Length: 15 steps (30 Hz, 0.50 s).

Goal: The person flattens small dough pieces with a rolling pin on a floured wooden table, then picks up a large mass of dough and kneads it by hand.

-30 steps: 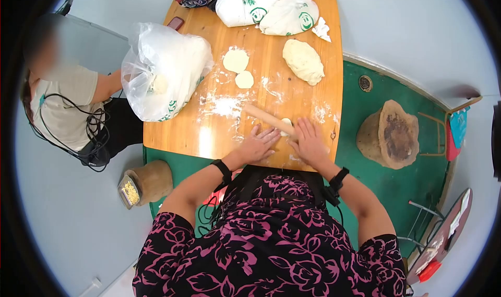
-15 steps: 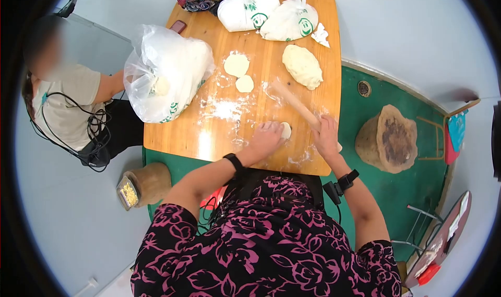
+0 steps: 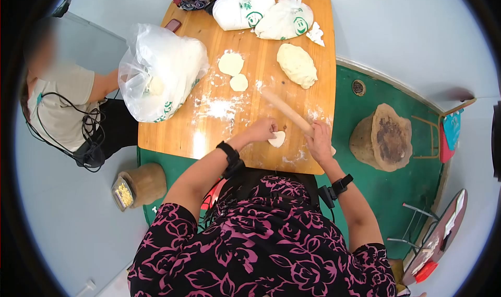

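Observation:
Near the table's front edge, my left hand [image 3: 263, 129] pinches the upper left edge of a small dough wrapper [image 3: 277, 139]. My right hand [image 3: 319, 141] is closed around the near end of a wooden rolling pin [image 3: 289, 112], which slants away to the upper left, to the right of that dough. Farther back, a larger flat dough round [image 3: 230, 63] and a smaller dough round [image 3: 239, 82] lie almost touching. A big dough lump [image 3: 297, 66] rests at the table's right side. Loose flour is scattered over the wood.
A large plastic bag [image 3: 164, 73] stands on the table's left, close to a seated person [image 3: 68, 104]. Two tied white bags [image 3: 284, 19] and a phone [image 3: 173, 25] are at the back. Tree-stump stools [image 3: 383, 138] flank the wooden table [image 3: 172, 140].
My left hand has shifted from lying over the dough to pinching its edge, so more of the wrapper shows. My right hand still grips the rolling pin. The whole view has shifted slightly.

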Motion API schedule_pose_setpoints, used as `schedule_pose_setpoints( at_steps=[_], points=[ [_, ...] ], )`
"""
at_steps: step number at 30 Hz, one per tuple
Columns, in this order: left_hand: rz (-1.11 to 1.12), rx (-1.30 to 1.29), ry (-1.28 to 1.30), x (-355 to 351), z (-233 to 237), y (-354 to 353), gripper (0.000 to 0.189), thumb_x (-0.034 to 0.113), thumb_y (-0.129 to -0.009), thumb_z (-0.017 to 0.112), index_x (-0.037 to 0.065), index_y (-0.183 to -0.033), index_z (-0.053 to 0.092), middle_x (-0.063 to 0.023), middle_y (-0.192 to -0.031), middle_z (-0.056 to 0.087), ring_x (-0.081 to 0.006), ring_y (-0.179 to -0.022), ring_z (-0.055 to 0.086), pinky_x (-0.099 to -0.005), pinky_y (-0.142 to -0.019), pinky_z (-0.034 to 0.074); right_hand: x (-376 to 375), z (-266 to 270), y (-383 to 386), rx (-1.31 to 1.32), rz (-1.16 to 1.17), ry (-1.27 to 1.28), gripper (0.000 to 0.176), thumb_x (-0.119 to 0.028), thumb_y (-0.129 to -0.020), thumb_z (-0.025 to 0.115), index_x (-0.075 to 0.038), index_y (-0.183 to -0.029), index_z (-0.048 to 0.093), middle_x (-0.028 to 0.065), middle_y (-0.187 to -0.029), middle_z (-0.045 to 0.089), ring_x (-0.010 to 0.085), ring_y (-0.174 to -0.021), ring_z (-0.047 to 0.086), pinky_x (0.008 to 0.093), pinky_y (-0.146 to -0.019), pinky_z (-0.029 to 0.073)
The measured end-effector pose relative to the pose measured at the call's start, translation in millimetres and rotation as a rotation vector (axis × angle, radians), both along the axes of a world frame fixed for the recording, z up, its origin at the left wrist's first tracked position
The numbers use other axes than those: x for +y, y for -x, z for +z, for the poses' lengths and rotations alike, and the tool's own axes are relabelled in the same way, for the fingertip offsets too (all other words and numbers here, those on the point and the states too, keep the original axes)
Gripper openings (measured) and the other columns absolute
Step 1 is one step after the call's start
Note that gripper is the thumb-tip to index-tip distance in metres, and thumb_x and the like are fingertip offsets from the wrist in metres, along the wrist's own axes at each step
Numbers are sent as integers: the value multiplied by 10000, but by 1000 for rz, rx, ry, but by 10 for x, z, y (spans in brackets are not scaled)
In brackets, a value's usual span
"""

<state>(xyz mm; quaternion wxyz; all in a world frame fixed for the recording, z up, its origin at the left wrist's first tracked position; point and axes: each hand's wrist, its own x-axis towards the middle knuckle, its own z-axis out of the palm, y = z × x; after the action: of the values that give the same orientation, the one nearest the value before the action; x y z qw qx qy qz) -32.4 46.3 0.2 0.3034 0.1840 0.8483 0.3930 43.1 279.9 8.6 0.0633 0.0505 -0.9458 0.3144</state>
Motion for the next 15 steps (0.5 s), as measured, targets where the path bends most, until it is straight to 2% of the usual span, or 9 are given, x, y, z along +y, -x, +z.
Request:
schedule_pose_setpoints(
  at_steps=[2,5,8,11,14,15],
  points=[
    [-77,71,101,-12,1,119,203,123,-682,710,21,-804,583,-141,-754,616,-267,-702,607,-345,-629,477,9,-32,-7,9,16,7,376,-78,-670,692,-11,-985,498,169,-1118,493,353,-1067,455,429,-919,374],
    [314,169,57,65,110,150,199,118,-685,706,8,-807,595,-136,-732,621,-246,-693,615,-336,-631,483,-56,-41,-15,-5,14,-38,378,-90,-676,687,-9,-990,494,166,-1116,496,350,-1069,457,436,-913,372],
    [414,29,141,-42,145,-9,214,109,-685,705,-11,-833,608,-116,-721,625,-215,-711,628,-326,-652,493,-137,-76,-38,44,10,-53,363,-110,-686,684,-17,-982,498,161,-1111,498,346,-1069,459,444,-915,362],
    [518,36,48,-156,-66,-220,194,102,-716,698,-35,-821,608,-98,-703,629,-187,-659,633,-299,-605,514,-276,-67,-120,-2,82,-48,355,-141,-702,679,-23,-989,506,152,-1136,495,338,-1104,450,446,-929,348],
    [602,-323,-54,-188,-167,-291,206,124,-714,706,-39,-812,628,-117,-703,652,-161,-570,644,-273,-536,521,-374,-123,-106,27,178,-160,402,-258,-754,645,-30,-1059,517,150,-1188,479,333,-1169,415,484,-973,307],
    [626,-344,-62,-192,-185,-346,195,118,-724,702,-41,-809,628,-113,-694,650,-155,-560,641,-264,-522,521,-373,-142,-81,57,168,-256,428,-300,-768,625,-35,-1086,515,150,-1211,470,329,-1190,400,500,-987,288]
  ],
)
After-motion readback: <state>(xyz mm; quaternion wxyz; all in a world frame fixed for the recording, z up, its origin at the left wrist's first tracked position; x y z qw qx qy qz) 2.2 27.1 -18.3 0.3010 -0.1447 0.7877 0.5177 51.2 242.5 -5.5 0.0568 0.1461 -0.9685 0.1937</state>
